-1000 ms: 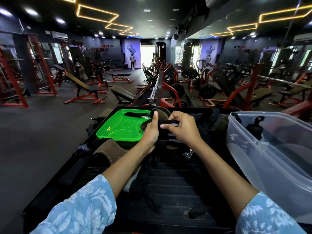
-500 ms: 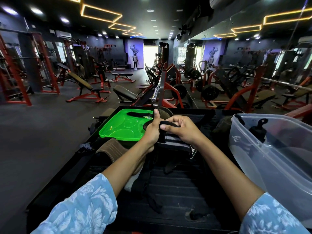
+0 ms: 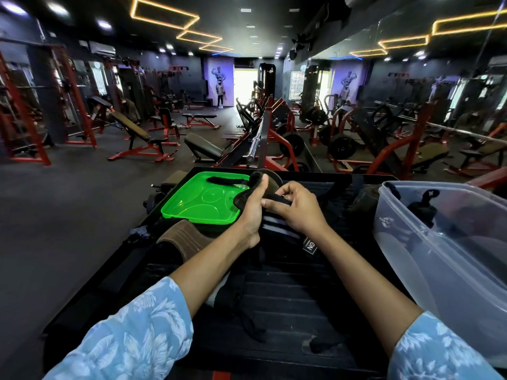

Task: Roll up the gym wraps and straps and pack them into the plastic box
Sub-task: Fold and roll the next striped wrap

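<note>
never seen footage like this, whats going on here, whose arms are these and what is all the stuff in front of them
No machine here: a person wears one camera on the head, looking forward and down, so you see their own arms in a gym. The left hand and right hand together grip a black wrist wrap with white stripes, seemingly rolling it. On the black ribbed surface lie a bright green plastic lid with a black strap on it, a brown leather belt and loose black straps. At right stands the clear plastic box, with dark straps already inside.
</note>
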Available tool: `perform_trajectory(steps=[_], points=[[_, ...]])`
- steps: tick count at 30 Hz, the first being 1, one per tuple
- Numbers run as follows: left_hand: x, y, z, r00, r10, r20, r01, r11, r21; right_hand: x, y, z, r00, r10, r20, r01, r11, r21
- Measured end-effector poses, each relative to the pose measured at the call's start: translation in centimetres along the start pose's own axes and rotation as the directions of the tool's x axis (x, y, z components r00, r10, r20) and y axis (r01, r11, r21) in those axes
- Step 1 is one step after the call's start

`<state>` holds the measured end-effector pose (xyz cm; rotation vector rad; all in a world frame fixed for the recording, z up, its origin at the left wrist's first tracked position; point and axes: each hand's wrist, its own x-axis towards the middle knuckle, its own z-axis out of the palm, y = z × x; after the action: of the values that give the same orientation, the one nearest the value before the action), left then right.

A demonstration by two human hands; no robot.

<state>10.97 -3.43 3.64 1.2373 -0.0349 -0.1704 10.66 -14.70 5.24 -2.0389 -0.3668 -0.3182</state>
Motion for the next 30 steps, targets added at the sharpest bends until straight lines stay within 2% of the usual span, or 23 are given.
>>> perform_trajectory(steps=[6, 10, 14, 18, 20, 23, 24, 26, 27, 28, 30], points=[[0.2, 0.5, -1.1, 0.994, 0.097, -0.045, -0.099, 0.994, -0.043, 0.3, 0.0, -0.4, 0.988, -0.105, 0.117, 0.106, 0.994, -0.003], [0.2, 0.9, -1.2, 0.990, 0.128, 0.058, -0.122, 0.988, -0.095, 0.1, -0.5, -0.5, 0.979, -0.172, 0.108, 0.166, 0.984, 0.062], [-0.2, 1.4, -1.6, 0.961, 0.158, 0.225, -0.144, 0.987, -0.077, 0.0, -1.1, -0.9, 0.950, -0.246, 0.194, 0.222, 0.966, 0.135], [-0.2, 1.6, -1.7, 0.953, 0.146, 0.266, -0.139, 0.989, -0.047, -0.2, -1.4, -1.3, 0.935, -0.283, 0.215, 0.234, 0.946, 0.225], [0.1, 1.7, -1.8, 0.964, 0.129, 0.232, -0.126, 0.992, -0.024, -0.3, -1.4, -1.3, 0.941, -0.276, 0.194, 0.230, 0.945, 0.231], [0.1, 1.5, -1.3, 0.985, 0.137, 0.102, -0.146, 0.985, 0.088, -0.4, -1.1, -1.1, 0.960, -0.235, 0.151, 0.196, 0.952, 0.234], [0.3, 1.5, -1.0, 0.983, 0.180, 0.031, -0.182, 0.968, 0.174, -0.3, -1.0, -1.0, 0.967, -0.220, 0.126, 0.190, 0.959, 0.212], [0.7, 1.3, -0.8, 0.937, 0.331, -0.110, -0.257, 0.870, 0.421, -0.3, -0.7, -0.5, 0.979, -0.200, 0.045, 0.193, 0.974, 0.118], [1.0, 1.2, -0.8, 0.917, 0.380, -0.119, -0.286, 0.836, 0.468, -0.3, -0.6, -0.3, 0.982, -0.191, -0.010, 0.191, 0.980, 0.049], [1.0, 0.9, -0.6, 0.919, 0.380, -0.110, -0.293, 0.841, 0.455, -0.3, -0.4, -0.1, 0.982, -0.179, -0.065, 0.178, 0.984, -0.023], [1.1, 0.2, -0.2, 0.948, 0.308, -0.085, -0.266, 0.908, 0.323, -0.3, -0.2, 0.2, 0.978, -0.161, -0.134, 0.149, 0.984, -0.098]])
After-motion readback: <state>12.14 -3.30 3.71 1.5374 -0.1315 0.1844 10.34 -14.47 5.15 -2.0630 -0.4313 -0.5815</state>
